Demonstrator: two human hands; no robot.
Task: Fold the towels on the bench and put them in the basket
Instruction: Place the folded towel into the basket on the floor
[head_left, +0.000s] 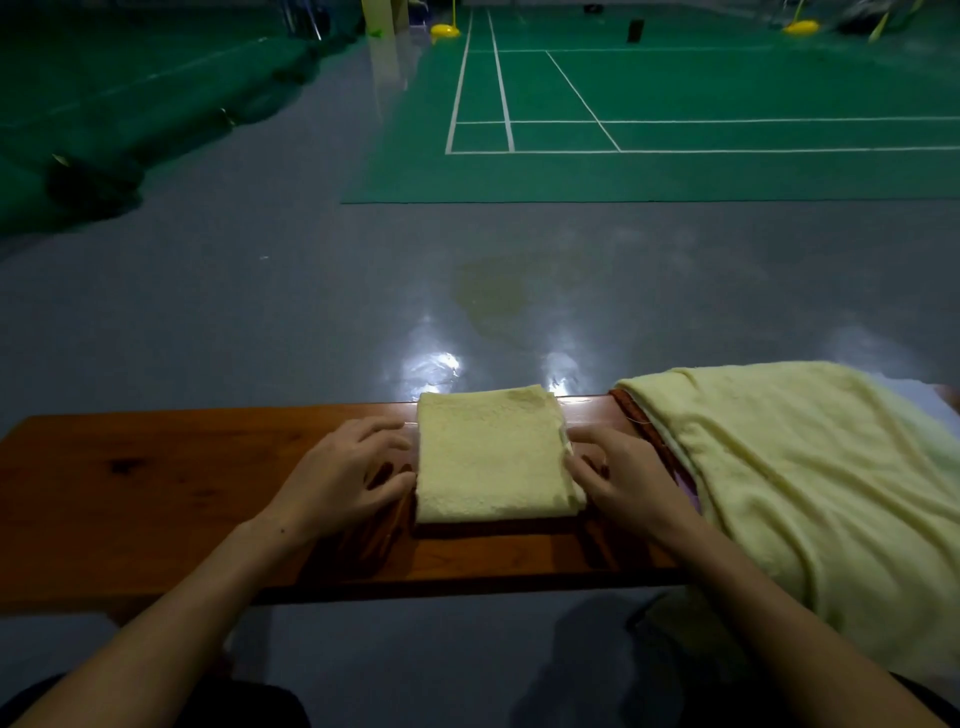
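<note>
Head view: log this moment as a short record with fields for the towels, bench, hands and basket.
folded towel: pale yellow folded towel lies flat on the bench, mid-length
unfolded towel: pale yellow unfolded towel draped over the bench's right end
bench: brown wooden bench
left hand: left hand at the folded towel's left edge, fingertips touching
right hand: right hand at its right edge, fingertips touching
basket: not in view

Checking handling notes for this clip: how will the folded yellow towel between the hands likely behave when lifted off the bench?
The folded towel is probably soft and floppy: its terry layers look thick, so it would sag unless supported from both sides. It seems light, and its layered right edge by the right hand may splay open. The left hand flanks the other side.
</note>
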